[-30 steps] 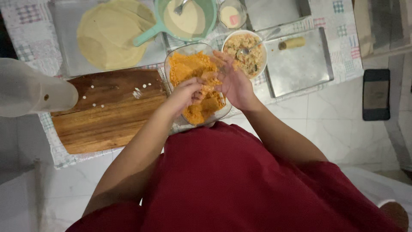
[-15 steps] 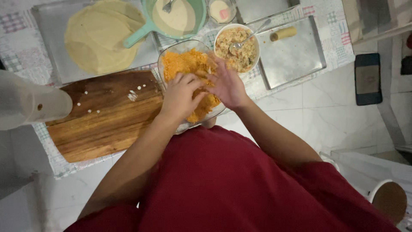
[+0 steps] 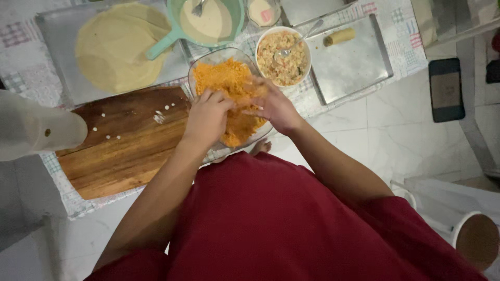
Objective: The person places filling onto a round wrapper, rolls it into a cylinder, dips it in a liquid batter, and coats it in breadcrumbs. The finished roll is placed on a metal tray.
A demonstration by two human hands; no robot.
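Both hands are in the glass dish [image 3: 200,67] of orange crumbs [image 3: 221,80]: left hand [image 3: 208,117] curled at 7 o'clock, right hand [image 3: 273,106] at 4, fingers pinching a crumb-coated piece [image 3: 253,89] between them.

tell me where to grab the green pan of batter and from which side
Take the green pan by its long handle, which sticks out toward the lower left over the metal tray. Come with a hand from that left side; the round pan body is full of batter with a utensil in it.
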